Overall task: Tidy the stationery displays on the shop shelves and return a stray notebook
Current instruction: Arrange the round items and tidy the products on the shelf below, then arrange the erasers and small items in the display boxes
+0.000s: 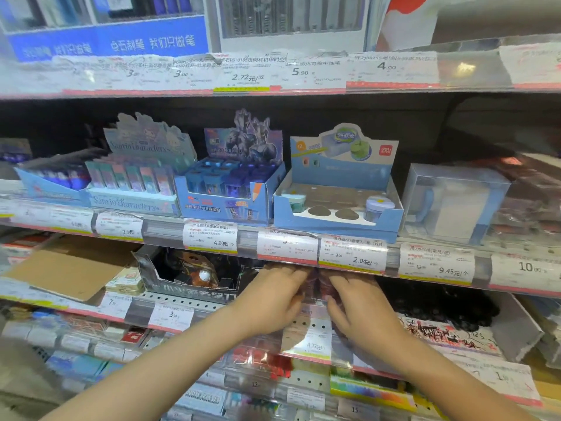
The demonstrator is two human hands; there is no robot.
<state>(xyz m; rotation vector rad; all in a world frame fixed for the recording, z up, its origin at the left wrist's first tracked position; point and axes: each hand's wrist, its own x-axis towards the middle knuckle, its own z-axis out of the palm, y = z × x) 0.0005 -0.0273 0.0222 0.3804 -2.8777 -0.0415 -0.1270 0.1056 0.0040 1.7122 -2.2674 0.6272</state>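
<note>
We have small dark packets [315, 287], blurred, on the shelf under the price rail [285, 253], pinched between our left hand [273, 299] and right hand [361, 308]. No notebook shows. Tugging carelessly might topple the neighbouring grey display box [170, 278].
</note>
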